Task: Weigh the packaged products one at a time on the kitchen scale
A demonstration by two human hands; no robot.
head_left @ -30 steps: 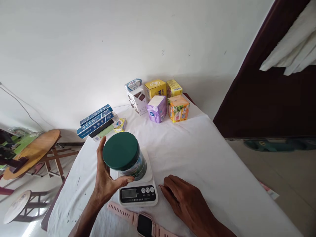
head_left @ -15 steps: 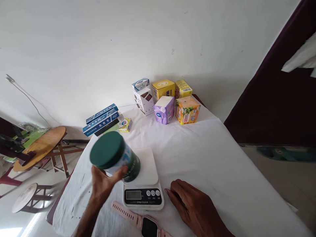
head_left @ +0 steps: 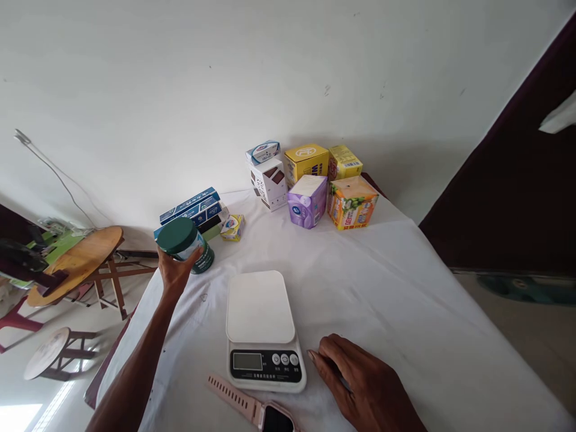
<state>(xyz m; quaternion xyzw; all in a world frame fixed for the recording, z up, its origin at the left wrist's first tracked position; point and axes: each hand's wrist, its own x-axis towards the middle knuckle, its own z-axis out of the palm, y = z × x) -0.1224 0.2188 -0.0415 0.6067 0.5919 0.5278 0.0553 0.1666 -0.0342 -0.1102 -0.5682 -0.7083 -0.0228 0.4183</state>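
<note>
My left hand (head_left: 174, 271) is wrapped round a green canister (head_left: 204, 259) with a dark green lid, at the table's left side in front of some blue boxes (head_left: 198, 204). The canister leans a little; whether its base touches the cloth I cannot tell. A white kitchen scale (head_left: 261, 306) lies in the middle with a bare weighing plate and a blank-looking display. My right hand (head_left: 360, 378) rests on the cloth just right of the scale, fingers curled, and what they hold, if anything, is hidden. A pink smartwatch (head_left: 252, 405) lies in front of the scale.
Along the wall stand a white box (head_left: 272, 186), a yellow box (head_left: 308, 159), a purple tissue pack (head_left: 308, 204) and an orange pack (head_left: 355, 204). A small yellow box (head_left: 233, 228) lies near the blue ones. Left of the table are a round wooden table (head_left: 85, 264) and a stool (head_left: 49, 354).
My left hand has carried the green canister from above the scale away to the far left, beside the blue boxes. The weighing plate is now uncovered. My right hand stays by the scale.
</note>
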